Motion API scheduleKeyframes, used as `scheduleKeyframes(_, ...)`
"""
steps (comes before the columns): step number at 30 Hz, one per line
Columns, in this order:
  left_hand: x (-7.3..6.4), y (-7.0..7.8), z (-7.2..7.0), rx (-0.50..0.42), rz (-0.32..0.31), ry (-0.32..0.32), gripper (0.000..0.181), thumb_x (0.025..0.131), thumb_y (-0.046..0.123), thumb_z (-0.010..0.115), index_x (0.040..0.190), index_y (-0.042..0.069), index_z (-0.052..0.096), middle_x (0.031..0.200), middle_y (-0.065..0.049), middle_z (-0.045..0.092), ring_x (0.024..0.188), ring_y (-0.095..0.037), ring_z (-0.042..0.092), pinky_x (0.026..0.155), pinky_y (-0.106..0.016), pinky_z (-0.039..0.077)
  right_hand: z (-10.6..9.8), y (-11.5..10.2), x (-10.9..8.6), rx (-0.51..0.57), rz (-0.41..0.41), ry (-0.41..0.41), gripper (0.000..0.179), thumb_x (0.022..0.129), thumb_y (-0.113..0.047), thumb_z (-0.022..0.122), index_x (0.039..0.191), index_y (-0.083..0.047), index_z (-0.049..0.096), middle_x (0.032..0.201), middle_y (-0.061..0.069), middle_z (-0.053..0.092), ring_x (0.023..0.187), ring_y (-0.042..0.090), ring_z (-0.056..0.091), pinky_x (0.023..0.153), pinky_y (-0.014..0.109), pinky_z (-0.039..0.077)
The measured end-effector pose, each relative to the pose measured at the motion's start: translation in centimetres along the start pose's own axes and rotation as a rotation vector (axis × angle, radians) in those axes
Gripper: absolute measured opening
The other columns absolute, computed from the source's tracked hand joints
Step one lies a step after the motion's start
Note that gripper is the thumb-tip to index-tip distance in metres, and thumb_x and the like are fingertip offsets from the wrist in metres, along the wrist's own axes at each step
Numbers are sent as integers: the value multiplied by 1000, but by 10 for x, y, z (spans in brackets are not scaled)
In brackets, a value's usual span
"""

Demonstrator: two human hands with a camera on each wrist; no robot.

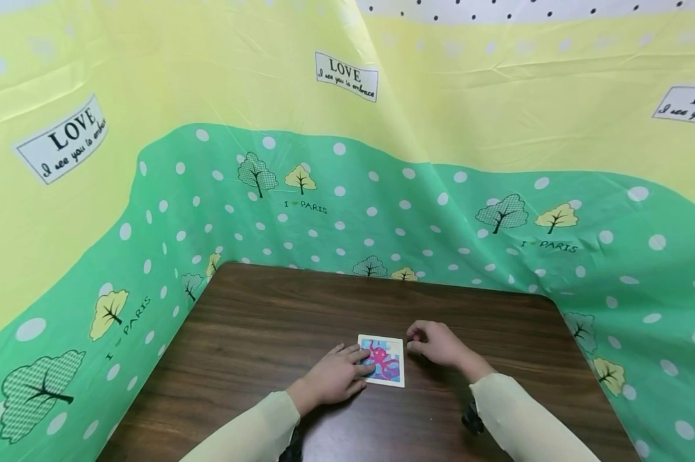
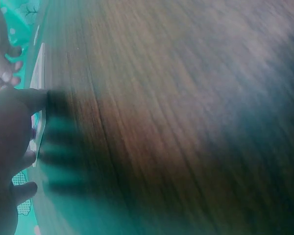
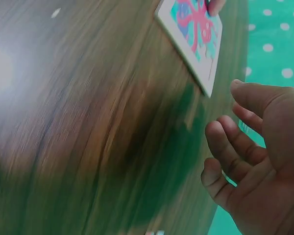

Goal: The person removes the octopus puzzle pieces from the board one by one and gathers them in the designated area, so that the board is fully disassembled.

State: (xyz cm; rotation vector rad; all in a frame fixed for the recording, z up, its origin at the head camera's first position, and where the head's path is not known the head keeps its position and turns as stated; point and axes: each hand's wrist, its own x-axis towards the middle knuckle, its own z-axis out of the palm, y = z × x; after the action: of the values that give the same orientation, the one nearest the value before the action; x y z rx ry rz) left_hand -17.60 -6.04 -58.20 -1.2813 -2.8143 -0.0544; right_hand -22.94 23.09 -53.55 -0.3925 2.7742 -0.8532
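Note:
A small square jigsaw puzzle [image 1: 386,366] with a pink octopus on blue lies flat on the table, framed by a pale border. Near its upper right corner the picture shows a whitish patch. My left hand [image 1: 335,378] rests with spread, fairly straight fingers over the puzzle's left side. Just past the right edge is my right hand [image 1: 439,343], its fingers loosely bent and nothing between them. In the right wrist view, the right hand [image 3: 264,147] hovers near a corner of the puzzle [image 3: 198,29], apart from it. A left fingertip touches the picture there.
The dark wood-grain table [image 1: 278,308] has rounded far corners. A green and yellow printed curtain [image 1: 335,179] encloses it at the back and both sides. At the bottom of the right wrist view a tiny red-and-white bit [image 3: 154,233] shows.

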Motion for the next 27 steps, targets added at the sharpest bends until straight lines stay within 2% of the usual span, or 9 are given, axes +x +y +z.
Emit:
scheduleKeyframes(7, -1, -2, 2, -39, 1, -23, 45, 106, 44, 53, 149, 33, 55, 159, -1, 48, 146, -28, 47, 111, -51, 46, 14, -23, 10, 11, 6, -15, 13, 94, -17, 76, 105, -11, 72, 86, -2, 64, 75, 14, 56, 68, 32, 50)
scheduleKeyframes(13, 2, -2, 0, -44, 1, -35, 45, 106, 44, 53, 149, 33, 55, 159, -1, 48, 146, -27, 46, 109, -52, 48, 23, -37, 15, 2, 3, -17, 11, 91, -19, 78, 98, -12, 73, 83, -3, 65, 74, 13, 56, 67, 33, 50)
scheduleKeyframes(19, 3, 0, -5, -54, -5, -48, 44, 105, 42, 55, 148, 32, 57, 158, -2, 49, 145, -29, 47, 108, -54, 49, 30, -39, 19, -5, 3, -34, 12, 90, -19, 79, 99, -12, 74, 84, -4, 66, 75, 13, 58, 69, 32, 52)
scheduleKeyframes(27, 3, 0, -3, -37, -9, -49, 44, 105, 43, 55, 148, 33, 57, 158, -1, 49, 145, -29, 47, 107, -54, 49, 38, -41, 22, 10, 19, -31, 13, 89, -19, 81, 98, -12, 74, 81, -4, 65, 73, 13, 57, 68, 31, 51)
